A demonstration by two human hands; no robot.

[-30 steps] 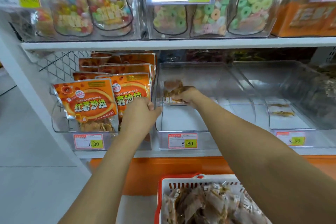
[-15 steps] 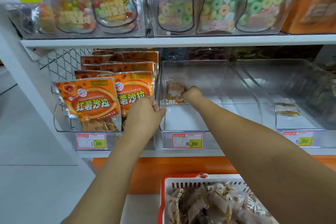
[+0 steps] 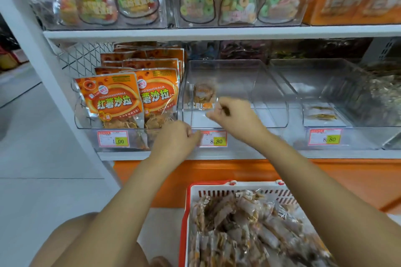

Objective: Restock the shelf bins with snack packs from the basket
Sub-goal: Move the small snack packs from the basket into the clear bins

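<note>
One brown snack pack [image 3: 204,95] stands against the left wall of the clear middle bin [image 3: 271,115]. My right hand [image 3: 232,115] hovers just in front of that pack at the bin's opening, blurred, with loosely bent fingers that hold nothing I can see. My left hand [image 3: 175,138] sits lower, fingers curled, at the bin's front left corner beside the 8.80 price tag [image 3: 213,139]; whether it grips the edge is unclear. Below, the white basket with a red rim [image 3: 188,201] holds several clear packs of brown snacks [image 3: 249,227].
Orange snack bags [image 3: 115,99] fill the bin to the left. The clear bin on the right [image 3: 368,104] holds a few flat packs [image 3: 321,112]. Candy bags [image 3: 236,2] line the upper shelf [image 3: 217,32]. An orange base panel [image 3: 347,178] runs under the shelf.
My right hand has let go of the snack pack and drawn back toward the bin's front. My left hand has dropped from the bin's side wall to its lower front corner.
</note>
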